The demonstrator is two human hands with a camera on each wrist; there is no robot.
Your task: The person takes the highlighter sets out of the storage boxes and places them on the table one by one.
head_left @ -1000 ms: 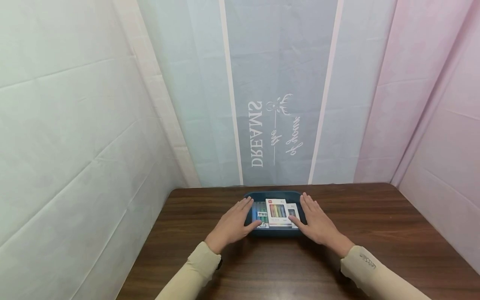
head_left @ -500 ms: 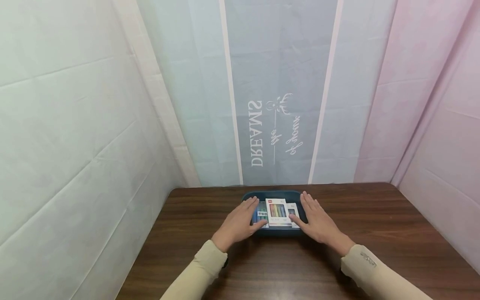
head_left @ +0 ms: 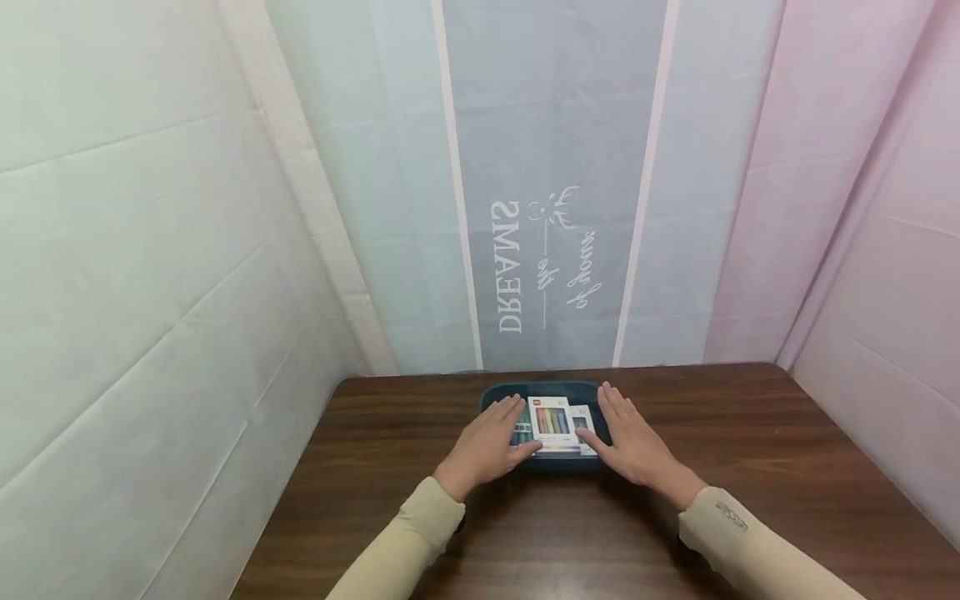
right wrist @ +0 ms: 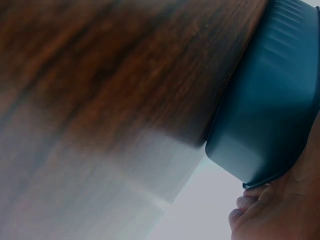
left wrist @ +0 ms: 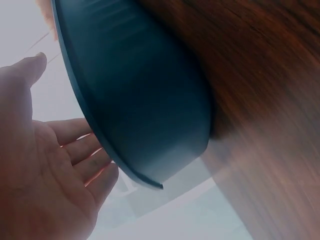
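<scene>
Soft, even light fills the booth, coming from above and behind; the pale fabric walls bounce it with no glare. The head view is sharp at centre, but its lines bow outward toward 9 and 3 o'clock. Faint shadows pool on the table (head_left: 750,433) under both sleeves near 6 o'clock. Both wrist views are close and smeared: wood grain blurs toward 6 o'clock, and the background washes out white.
</scene>
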